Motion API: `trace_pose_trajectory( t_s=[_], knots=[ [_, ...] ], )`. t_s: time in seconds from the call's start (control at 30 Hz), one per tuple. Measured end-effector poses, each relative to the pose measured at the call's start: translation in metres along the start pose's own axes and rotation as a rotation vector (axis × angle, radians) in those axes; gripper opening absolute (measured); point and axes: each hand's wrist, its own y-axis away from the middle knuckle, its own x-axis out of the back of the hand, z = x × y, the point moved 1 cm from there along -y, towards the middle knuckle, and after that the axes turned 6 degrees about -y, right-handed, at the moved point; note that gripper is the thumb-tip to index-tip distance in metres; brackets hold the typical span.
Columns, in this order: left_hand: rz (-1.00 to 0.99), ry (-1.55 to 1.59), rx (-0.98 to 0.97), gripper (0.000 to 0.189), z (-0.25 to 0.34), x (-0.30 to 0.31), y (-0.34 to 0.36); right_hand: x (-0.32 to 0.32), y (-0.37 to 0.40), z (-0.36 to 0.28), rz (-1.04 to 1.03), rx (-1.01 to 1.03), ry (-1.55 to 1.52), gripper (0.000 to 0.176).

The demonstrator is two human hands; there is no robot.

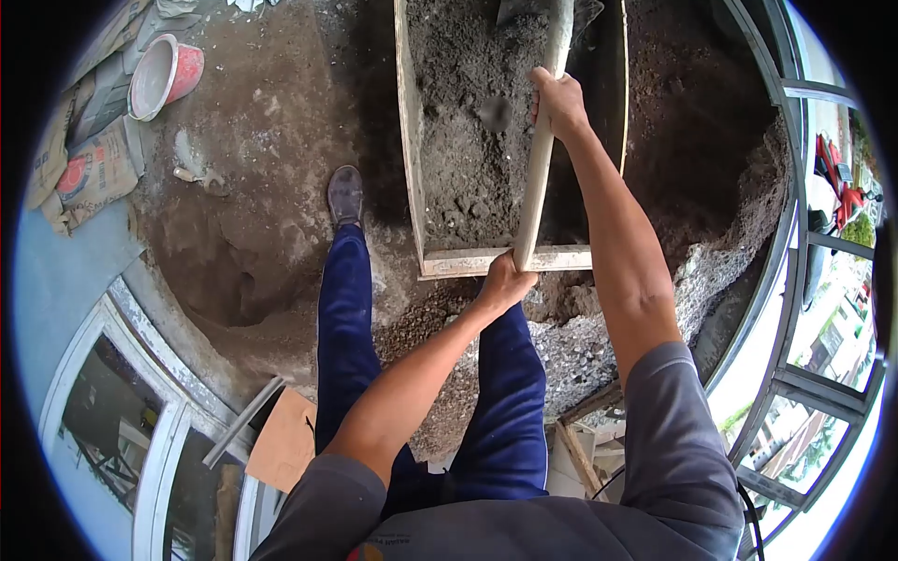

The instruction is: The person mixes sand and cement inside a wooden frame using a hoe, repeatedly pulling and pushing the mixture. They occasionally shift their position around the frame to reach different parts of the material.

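Both my hands grip the pale wooden handle of a hoe (538, 178). My right hand (561, 101) is wrapped round the upper part, over the inside of a wooden box (406, 140). Lower down, my left hand (506, 283) closes round the handle near its end, just at the box's near board. Dark grey, crumbly sand-like mix (463, 122) lies in the box. The hoe's dark metal blade (587, 13) shows only in part at the top edge, partly behind the handle.
A red bucket with a pale inside (184, 73) lies tilted at upper left, near paper sacks (98, 173). A trowel (190, 175) rests on the dirt floor. Gravel (655, 318) lies right of my legs. Window frames (150, 411) stand at lower left, a metal frame (795, 234) at right.
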Motion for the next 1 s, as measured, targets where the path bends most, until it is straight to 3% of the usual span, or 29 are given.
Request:
trace_pose_trajectory(
  t_s=[0.07,0.13,0.17,0.23,0.43,0.57,0.67,0.8,0.9,0.97,1.0],
  knots=[
    [-0.045,0.05,0.163,0.008,-0.009,-0.009,0.02,-0.001,-0.006,0.043,-0.009,-0.069,0.16,0.034],
    [0.105,0.058,0.099,0.01,-0.013,-0.024,0.051,-0.005,0.001,0.084,-0.041,-0.183,0.205,0.034],
    [0.11,0.052,0.168,0.01,-0.013,-0.022,0.064,-0.006,0.005,0.097,-0.056,-0.23,0.182,0.034],
    [0.09,-0.048,0.264,0.012,-0.008,-0.022,0.088,-0.001,0.028,0.105,-0.075,-0.325,0.155,0.035],
    [0.011,0.218,0.454,0.014,0.046,-0.041,0.149,-0.004,0.078,0.141,-0.133,-0.532,0.141,0.029],
    [-0.045,0.153,0.639,0.016,0.072,-0.033,0.171,-0.01,0.101,0.173,-0.201,-0.663,0.11,0.024],
    [-0.007,0.067,0.566,0.021,0.108,-0.026,0.167,-0.003,0.106,0.183,-0.226,-0.768,-0.017,0.022],
    [-0.089,0.155,0.31,0.032,0.183,-0.016,0.147,0.015,0.073,0.164,-0.307,-0.865,-0.257,0.016],
    [-0.212,0.175,0.219,0.035,0.23,-0.013,0.159,0.038,0.076,0.13,-0.348,-0.848,-0.369,0.012],
    [-0.196,0.041,0.002,0.039,0.242,-0.013,0.187,0.05,0.093,0.094,-0.29,-0.846,-0.485,0.013],
    [-0.213,-0.005,0.027,0.041,0.252,-0.007,0.203,0.053,0.104,0.071,-0.26,-0.842,-0.547,0.014]
  ],
)
